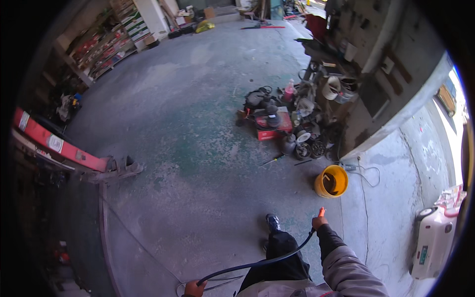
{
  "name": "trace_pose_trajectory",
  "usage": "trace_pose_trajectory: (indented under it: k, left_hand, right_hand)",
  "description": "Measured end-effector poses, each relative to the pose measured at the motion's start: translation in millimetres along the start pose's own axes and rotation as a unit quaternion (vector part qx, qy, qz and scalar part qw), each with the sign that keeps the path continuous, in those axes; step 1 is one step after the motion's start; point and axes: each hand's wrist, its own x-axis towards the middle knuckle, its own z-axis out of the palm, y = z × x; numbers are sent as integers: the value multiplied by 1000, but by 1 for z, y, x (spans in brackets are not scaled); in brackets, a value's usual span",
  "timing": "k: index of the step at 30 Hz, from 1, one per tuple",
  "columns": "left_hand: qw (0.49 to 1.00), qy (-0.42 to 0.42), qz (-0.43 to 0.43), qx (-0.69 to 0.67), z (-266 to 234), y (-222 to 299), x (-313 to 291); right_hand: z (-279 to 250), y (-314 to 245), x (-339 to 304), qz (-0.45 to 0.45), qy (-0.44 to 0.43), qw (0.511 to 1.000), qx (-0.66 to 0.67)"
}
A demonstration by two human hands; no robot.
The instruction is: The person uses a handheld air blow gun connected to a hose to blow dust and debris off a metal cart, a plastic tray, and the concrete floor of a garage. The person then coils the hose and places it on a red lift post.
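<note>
A dark hose [258, 262] runs in a curve across my front, from one hand to the other. My left hand [195, 288], low in the view, is closed around one stretch of it. Out ahead, my right hand [320, 223] grips the hose's end, where an orange nozzle-like piece [322, 212] sticks up past the fingers. Just beyond that piece stands a yellow bucket [320, 190] with something dark inside; the two look apart. My fingers hide most of the orange piece.
Clutter with a red box [275, 123] and a pink bottle [289, 91] lies beyond the bucket, against a wall. A red lift arm [69, 148] reaches in from the left. A thin cable [141, 242] trails over the floor. A white toy-like car [433, 242] stands far right.
</note>
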Motion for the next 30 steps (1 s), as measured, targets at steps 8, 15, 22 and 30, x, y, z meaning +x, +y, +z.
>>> trace_pose_trajectory:
  k: [8,15,22,30]
  left_hand:
    - [990,136,-30,1,-110,-14,33]
    - [983,106,-148,-18,-218,-97,59]
    - [963,177,-203,20,-312,-171,94]
    - [981,-9,-106,164,-449,-299,318]
  right_hand:
    - [67,-217,-11,-182,2,981,68]
    - [168,-473,-2,-394,-101,912,48]
    - [198,-735,-146,-428,-229,864,-134]
    - [212,-819,-108,-237,-34,968,-72]
